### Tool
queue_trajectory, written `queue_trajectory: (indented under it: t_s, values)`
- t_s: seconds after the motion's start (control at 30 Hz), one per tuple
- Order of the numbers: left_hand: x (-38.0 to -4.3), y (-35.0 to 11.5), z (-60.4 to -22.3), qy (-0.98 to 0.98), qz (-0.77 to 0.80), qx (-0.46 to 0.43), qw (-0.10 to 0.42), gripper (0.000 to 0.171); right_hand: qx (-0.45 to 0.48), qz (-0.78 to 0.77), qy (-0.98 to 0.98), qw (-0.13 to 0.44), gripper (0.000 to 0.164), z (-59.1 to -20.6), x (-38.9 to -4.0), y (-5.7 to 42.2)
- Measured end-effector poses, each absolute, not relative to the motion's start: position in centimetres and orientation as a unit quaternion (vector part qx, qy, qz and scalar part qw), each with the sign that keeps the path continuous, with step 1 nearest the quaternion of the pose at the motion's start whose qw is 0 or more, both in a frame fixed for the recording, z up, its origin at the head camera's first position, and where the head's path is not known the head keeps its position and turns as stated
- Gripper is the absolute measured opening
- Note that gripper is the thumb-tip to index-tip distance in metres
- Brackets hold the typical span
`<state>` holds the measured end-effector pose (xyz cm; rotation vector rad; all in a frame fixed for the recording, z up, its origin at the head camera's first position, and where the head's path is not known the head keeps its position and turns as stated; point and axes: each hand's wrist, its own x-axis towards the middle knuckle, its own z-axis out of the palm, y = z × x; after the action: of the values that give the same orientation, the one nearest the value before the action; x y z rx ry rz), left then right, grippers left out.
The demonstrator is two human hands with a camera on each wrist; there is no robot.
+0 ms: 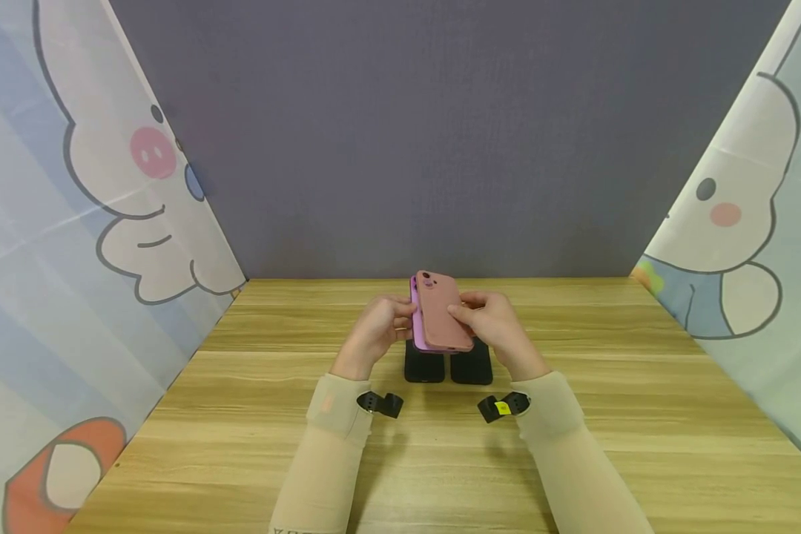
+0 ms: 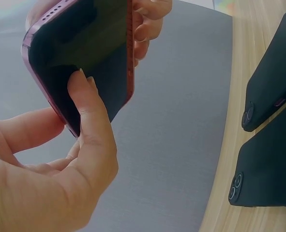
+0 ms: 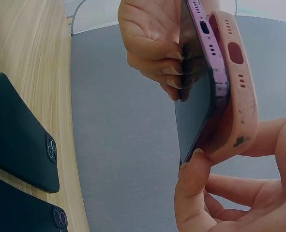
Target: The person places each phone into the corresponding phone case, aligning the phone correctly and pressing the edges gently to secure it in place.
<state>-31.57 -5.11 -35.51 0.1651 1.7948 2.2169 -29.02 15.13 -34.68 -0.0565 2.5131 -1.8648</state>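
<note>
A purple-framed smartphone [image 1: 416,326] is up off the table, its dark screen [image 2: 101,53] facing down. My left hand [image 1: 377,326] pinches the phone by its left side, with fingertips on the screen. Over the phone's back lies a pink phone case [image 1: 443,315], shifted to the right and tilted. The thumb and fingers of my right hand [image 1: 492,320] grip the case along its right edge. In the right wrist view a gap shows between the phone's bottom end [image 3: 213,60] and the case's port end [image 3: 242,92], while their lower corners stay close together.
Two black-backed phones or cases, a left one [image 1: 424,366] and a right one [image 1: 472,365], lie side by side on the wooden table [image 1: 240,423] just below the hands. A grey panel [image 1: 440,148] stands behind the table, with printed curtains [image 1: 53,297] at both sides.
</note>
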Motion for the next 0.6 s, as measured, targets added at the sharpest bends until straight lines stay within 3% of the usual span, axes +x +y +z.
queue_trajectory:
  t_s: [0.23, 0.6]
  values:
    - [-31.6, -5.1, -35.4, 0.613, 0.775, 0.056, 0.144, 0.010, -0.025, -0.641, 0.767, 0.017, 0.050, -35.0, -29.5, 15.8]
    - [-31.5, -5.2, -35.4, 0.607, 0.779, 0.069, 0.140, 0.012, -0.027, -0.745, 0.659, 0.100, 0.035, -35.5, -30.0, 16.3]
